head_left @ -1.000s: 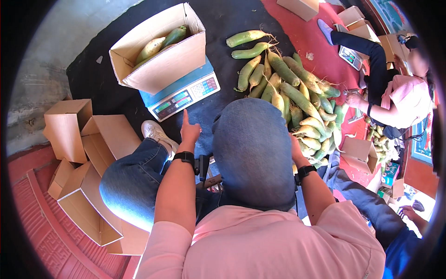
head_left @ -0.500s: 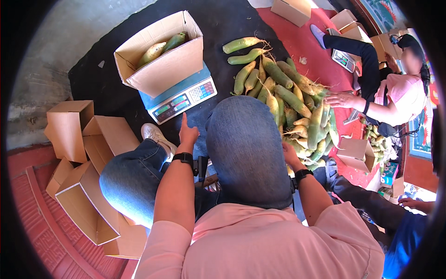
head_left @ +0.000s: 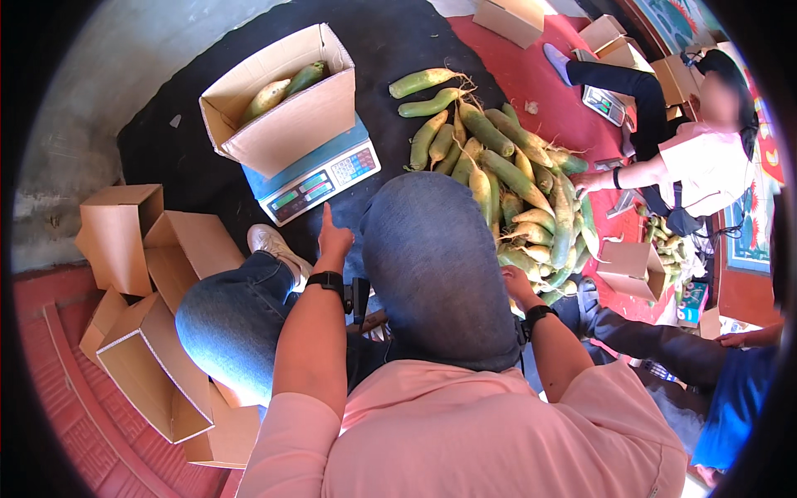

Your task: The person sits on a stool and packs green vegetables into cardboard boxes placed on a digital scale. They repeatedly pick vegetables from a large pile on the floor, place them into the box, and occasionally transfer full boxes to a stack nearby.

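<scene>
My left hand (head_left: 335, 236) points its index finger up at the front panel of a digital weighing scale (head_left: 320, 184), the other fingers curled and nothing held. On the scale's blue platform stands an open cardboard box (head_left: 290, 126) with large green-and-white radishes (head_left: 267, 101) inside. Beyond my right knee, a heap of long green radishes (head_left: 508, 176) with stringy roots spreads over the floor. Low beside that heap and close against the knee is my right hand (head_left: 519, 285); its fingers are partly hidden, so I cannot make out whether they grip a radish.
Several empty cardboard boxes (head_left: 158, 365) lean together at my left. A co-worker (head_left: 706, 158) sits across the heap, one hand (head_left: 591, 183) on the radishes, beside another scale (head_left: 603, 105). A small box (head_left: 631, 270) stands on the red mat (head_left: 531, 83). Another person's leg (head_left: 664, 344) reaches in at right.
The whole view has shifted slightly. The co-worker leans lower, with the hand further down into the heap. My left hand keeps pointing at the scale; my right stays by the knee.
</scene>
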The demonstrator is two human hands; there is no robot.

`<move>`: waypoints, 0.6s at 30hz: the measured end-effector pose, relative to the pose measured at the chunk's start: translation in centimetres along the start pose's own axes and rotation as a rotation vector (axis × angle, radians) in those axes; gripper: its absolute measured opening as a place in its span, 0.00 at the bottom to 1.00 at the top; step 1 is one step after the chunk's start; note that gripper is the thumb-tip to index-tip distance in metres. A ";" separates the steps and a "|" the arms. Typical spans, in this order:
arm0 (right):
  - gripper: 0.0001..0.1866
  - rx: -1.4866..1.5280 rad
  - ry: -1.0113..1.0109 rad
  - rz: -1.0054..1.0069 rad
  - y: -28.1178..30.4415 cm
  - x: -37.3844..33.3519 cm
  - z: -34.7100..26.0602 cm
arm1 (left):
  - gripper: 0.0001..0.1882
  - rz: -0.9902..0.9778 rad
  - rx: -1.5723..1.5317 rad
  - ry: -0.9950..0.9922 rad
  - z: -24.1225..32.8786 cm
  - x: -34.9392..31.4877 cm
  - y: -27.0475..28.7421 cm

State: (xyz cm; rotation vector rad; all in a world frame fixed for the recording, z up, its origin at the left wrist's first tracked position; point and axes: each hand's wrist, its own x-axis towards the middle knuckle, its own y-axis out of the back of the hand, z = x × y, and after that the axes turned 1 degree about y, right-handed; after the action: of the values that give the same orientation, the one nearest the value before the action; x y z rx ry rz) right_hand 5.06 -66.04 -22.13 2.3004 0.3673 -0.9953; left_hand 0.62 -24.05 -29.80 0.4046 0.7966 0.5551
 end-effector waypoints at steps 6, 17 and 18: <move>0.14 0.051 0.017 -0.048 -0.5 0.2 0.6 | 0.47 -0.143 -0.206 -0.024 -4.9 3.4 -1.3; 0.13 0.047 -0.007 -0.075 -0.7 0.9 2.7 | 0.45 -0.249 -0.160 -0.059 -7.8 3.5 1.7; 0.13 0.034 0.009 -0.074 -0.9 0.9 2.3 | 0.45 -0.245 -0.142 -0.059 -7.8 3.8 2.2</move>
State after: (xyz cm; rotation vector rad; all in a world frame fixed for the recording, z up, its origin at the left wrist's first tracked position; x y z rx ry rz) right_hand 3.96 -66.75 -24.45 2.3373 0.4451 -1.0341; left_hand -3.85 -18.99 -35.69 0.1878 0.7327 0.3661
